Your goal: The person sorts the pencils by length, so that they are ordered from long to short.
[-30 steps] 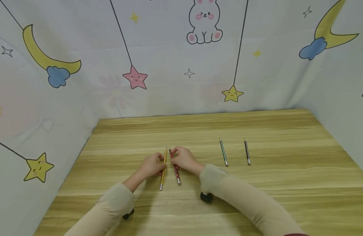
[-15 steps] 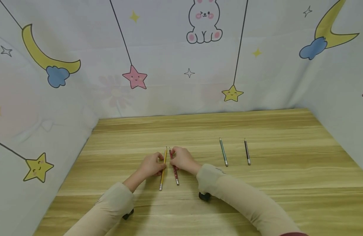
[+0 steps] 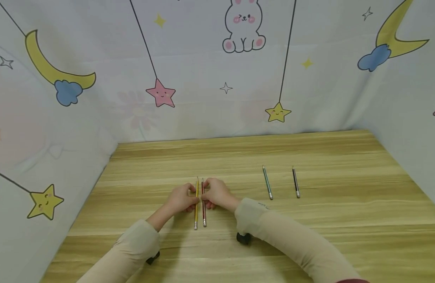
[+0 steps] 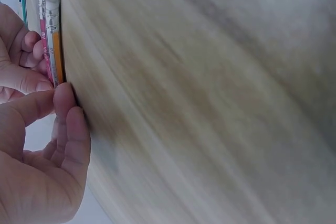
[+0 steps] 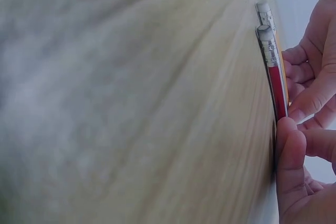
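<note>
Two pencils lie side by side on the wooden table, points toward the back wall and eraser ends toward me. My left hand pinches the yellow pencil between thumb and fingers. From the other side, my right hand pinches the red pencil, a narrow gap to the right of the yellow one. White erasers in silver ferrules show in both wrist views, on the yellow pencil and the red pencil. Fingers hide the middle of each shaft.
Farther right on the table lie a green pencil and a black pencil, spaced apart. A white printed cloth stands along the table's back and sides.
My right hand has turned the red pencil from slanted to nearly straight and brought it closer to the yellow one. The yellow pencil has straightened slightly in my left hand.
</note>
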Available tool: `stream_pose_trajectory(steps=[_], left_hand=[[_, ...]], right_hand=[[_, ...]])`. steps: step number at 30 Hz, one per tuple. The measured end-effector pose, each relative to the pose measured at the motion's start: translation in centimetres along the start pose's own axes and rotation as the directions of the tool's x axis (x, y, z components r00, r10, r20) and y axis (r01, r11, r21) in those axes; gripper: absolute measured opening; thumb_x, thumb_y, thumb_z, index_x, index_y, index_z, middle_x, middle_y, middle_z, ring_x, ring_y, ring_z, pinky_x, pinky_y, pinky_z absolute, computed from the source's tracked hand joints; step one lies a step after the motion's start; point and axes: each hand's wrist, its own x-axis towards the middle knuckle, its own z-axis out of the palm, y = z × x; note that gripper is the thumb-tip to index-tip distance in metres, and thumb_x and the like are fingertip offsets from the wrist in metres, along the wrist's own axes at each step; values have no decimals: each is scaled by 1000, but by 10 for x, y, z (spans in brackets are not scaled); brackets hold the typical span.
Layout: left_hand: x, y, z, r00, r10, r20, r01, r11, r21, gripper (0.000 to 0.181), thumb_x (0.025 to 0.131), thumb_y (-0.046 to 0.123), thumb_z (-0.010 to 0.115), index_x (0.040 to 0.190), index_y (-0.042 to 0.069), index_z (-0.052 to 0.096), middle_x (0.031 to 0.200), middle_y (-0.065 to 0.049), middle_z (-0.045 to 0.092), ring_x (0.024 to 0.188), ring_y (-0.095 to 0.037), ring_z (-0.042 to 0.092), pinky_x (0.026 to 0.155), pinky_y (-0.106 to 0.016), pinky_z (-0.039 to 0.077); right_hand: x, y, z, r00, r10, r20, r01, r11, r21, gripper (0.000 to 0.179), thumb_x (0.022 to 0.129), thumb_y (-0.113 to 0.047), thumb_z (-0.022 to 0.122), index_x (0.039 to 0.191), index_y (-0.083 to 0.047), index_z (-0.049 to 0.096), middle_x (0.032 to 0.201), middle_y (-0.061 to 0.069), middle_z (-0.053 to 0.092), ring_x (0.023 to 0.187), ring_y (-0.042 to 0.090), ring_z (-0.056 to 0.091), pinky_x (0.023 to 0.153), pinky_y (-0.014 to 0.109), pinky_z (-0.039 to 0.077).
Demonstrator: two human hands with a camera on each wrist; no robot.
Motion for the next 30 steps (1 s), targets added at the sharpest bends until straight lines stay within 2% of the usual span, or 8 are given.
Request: stream_pose_trajectory(steps=[8, 15, 26, 27, 30], left_hand=[[0, 0, 0, 1000, -20, 15, 21, 1000, -16, 30, 80, 9, 62, 105, -3, 50, 58, -6, 60, 45, -11, 56, 45, -24, 48], [-1, 2, -1, 999, -30, 20, 30, 1000, 6, 32, 81, 14, 62, 107, -1, 49, 60, -6, 60, 45, -10, 56, 45, -22, 47], [-2, 1, -4, 998, -12, 55, 11, 1000, 12, 31, 82, 17, 62, 105, -1, 50, 61, -7, 60, 49, -13, 59, 48, -25, 48], [-3, 1, -5, 998, 18, 63, -18, 1000, 10, 32, 82, 18, 62, 104, -3, 49, 60, -5, 60, 48, -12, 58, 47, -24, 48], [-4, 0, -7, 997, 34, 71, -36, 999, 18, 33, 81, 16, 61, 104, -4, 49, 60, -5, 60, 48, -12, 58, 47, -24, 49]], right_hand=[[-6, -4, 1, 998, 58, 10, -58, 998, 36, 31, 78, -5, 64, 105, 0, 49, 50, 8, 57, 36, 11, 50, 34, 23, 42], [-9, -4, 3, 998, 61, 13, -61, 997, 55, 32, 77, -5, 65, 105, 0, 49, 52, 9, 57, 36, 11, 51, 34, 23, 43], [-10, -1, 2, 999, 35, 34, -38, 994, 106, 30, 77, -5, 65, 102, 1, 49, 52, 9, 57, 36, 12, 50, 33, 23, 42], [-10, 0, 2, 999, 33, 37, -37, 993, 109, 30, 77, -4, 65, 102, 2, 49, 51, 9, 57, 36, 12, 50, 33, 23, 42], [-12, 3, 2, 999, 29, 45, -34, 993, 109, 29, 76, -2, 64, 101, 1, 48, 51, 8, 55, 35, 12, 49, 33, 23, 42]])
